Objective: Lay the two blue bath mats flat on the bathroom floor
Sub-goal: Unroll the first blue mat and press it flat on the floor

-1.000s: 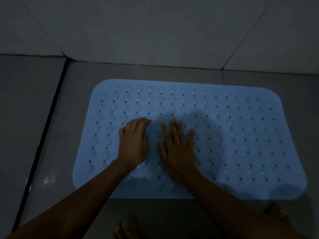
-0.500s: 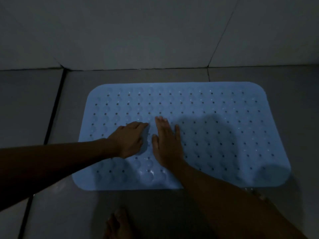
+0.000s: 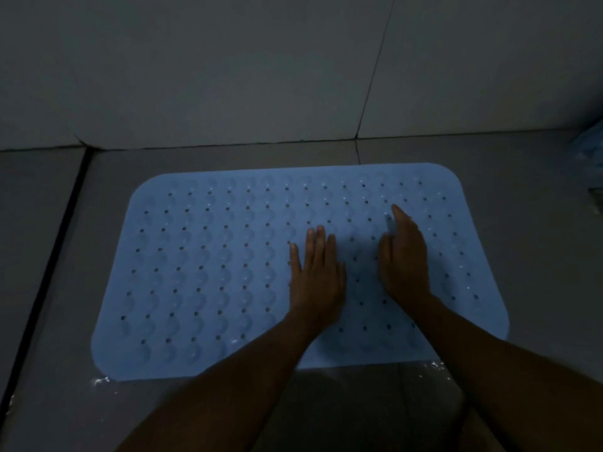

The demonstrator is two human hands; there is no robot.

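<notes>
- Both hands have shifted from the mat's left-centre to its right half since the earlier frames; they now sit apart with bare mat between them.
- Left hand (image 3: 316, 278): palm down on the mat (image 3: 202, 272), fingers straight and close together, pressing flat.
- Right hand (image 3: 404, 259): on the mat, fingers extended and held together, tilted somewhat onto its edge; how fully the palm touches, cannot tell.
- Mat: blue, perforated, lying flat on the floor (image 3: 42, 288), far edge near the wall (image 3: 228, 76).
- Small wet glints on floor at the mat's near corners.
- Blue object (image 3: 590, 148) at right frame edge, cropped; identity unclear.
</notes>
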